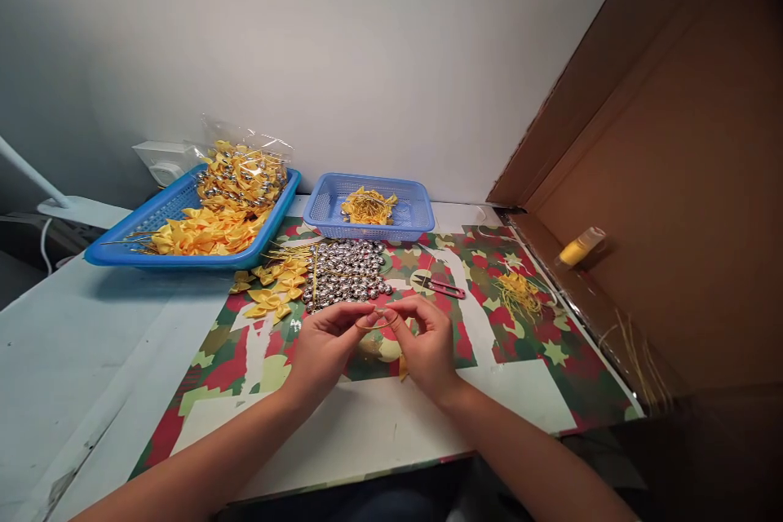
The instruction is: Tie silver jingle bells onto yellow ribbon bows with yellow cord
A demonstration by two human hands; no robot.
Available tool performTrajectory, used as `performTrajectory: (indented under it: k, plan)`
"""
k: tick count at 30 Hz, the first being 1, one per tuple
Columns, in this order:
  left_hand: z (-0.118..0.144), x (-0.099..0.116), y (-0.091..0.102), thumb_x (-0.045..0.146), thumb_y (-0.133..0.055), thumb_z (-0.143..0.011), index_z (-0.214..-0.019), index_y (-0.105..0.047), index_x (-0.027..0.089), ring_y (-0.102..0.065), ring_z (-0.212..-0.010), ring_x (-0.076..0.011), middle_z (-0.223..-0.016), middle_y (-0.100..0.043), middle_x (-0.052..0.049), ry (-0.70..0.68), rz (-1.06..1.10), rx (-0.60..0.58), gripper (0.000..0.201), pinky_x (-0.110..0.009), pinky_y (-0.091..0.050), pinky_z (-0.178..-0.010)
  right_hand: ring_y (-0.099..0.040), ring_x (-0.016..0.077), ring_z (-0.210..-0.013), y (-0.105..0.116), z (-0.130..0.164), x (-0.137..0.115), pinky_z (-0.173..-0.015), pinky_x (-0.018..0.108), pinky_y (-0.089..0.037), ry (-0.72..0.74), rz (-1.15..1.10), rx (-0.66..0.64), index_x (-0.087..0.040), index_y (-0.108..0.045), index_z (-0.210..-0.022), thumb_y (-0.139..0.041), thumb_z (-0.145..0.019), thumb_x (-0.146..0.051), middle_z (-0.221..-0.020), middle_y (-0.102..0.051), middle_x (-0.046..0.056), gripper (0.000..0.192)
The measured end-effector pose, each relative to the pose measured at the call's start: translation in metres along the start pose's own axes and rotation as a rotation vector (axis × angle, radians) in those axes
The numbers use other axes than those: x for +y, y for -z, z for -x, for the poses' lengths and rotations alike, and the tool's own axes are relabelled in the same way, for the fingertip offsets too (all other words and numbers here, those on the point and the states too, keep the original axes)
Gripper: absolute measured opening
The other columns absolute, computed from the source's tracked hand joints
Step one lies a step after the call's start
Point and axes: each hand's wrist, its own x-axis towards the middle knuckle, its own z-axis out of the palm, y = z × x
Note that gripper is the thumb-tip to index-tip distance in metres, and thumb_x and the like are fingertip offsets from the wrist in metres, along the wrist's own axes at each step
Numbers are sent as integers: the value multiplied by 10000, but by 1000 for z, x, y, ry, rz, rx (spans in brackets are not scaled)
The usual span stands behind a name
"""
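A thin gold cord loop point(378, 321) was pinched btwn left hand point(327, 347) & right hand point(428, 347), held taut, fingertips closed on it. Silver bells point(348, 273) lay just beyond the grip, bows point(275, 285) beyond-left, w/in reach.

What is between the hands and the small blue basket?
In the head view, a heap of silver bells lies on the patterned mat between the hands and the small blue basket.

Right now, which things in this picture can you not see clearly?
Head view:
- Gold cord between the hands: too thin to show knots.
- Yellow piece: mostly hidden by right hand.
- Bells: too small to count.
- Yellow tube: blurred.
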Motion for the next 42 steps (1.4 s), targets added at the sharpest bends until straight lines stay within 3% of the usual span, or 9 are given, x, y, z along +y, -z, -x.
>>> performTrajectory:
  k: [3,6,9,12,15,29,35,42]
  plan:
    - [0,1,1,369,-807,-632,-783,-750,161,-589,-461,-112,-652,-725,-29,37,9,21,263,-170,-414,-357,-643,139,-665,1,0,-1,-623,256,-517,-155,-189,43,-199,-698,-763,-724,-756,-276,-713,-693,9,81]
    - [1,0,0,371,-807,-637,-807,-743,160,-558,-423,-98,-628,-712,-17,38,16,19,279,-168,-399,-343,-652,133,-636,1,0,-1,-616,248,-529,-286,-329,4,-194,-698,-733,-769,-701,-281,-672,-694,1,117]
    - [2,-1,-1,342,-805,-649,-792,-746,168,-638,-545,-129,-692,-735,-31,-40,4,6,233,-178,-484,-440,-652,128,-645,0,1,-2,-626,240,-531,-328,-350,-27,-189,-710,-723,-780,-681,-271,-676,-701,7,115]
    - [1,-3,0,315,-781,-695,-806,-754,189,-697,-728,-173,-787,-757,-44,-132,-40,-23,170,-215,-557,-602,-645,127,-641,0,2,-2,-622,241,-527,-326,-329,-22,-191,-721,-725,-767,-692,-265,-677,-700,11,93]
    - [1,-7,2,327,-749,-737,-831,-756,198,-706,-787,-205,-811,-760,-53,-186,-101,-38,160,-252,-572,-641,-633,125,-653,-1,3,-2,-618,238,-517,-278,-308,-18,-197,-728,-726,-752,-707,-254,-690,-683,8,65]
    - [4,-3,4,331,-704,-786,-852,-754,200,-699,-768,-202,-800,-755,-47,-289,-263,-64,155,-290,-568,-727,-637,152,-697,-2,2,-1,-639,273,-529,-207,-283,25,-211,-749,-712,-757,-702,-265,-725,-671,20,56]
    - [5,-2,4,315,-709,-776,-858,-760,213,-701,-770,-203,-819,-762,-47,-298,-256,-37,140,-284,-567,-702,-633,165,-680,-3,4,0,-627,297,-531,-171,-252,54,-227,-769,-714,-762,-693,-271,-708,-684,23,49]
    - [3,-1,3,341,-713,-755,-825,-745,210,-694,-723,-204,-775,-751,-45,-187,-199,-1,152,-235,-527,-507,-634,164,-700,-2,6,2,-625,287,-504,-179,-234,-9,-239,-779,-742,-758,-705,-245,-733,-694,29,43]
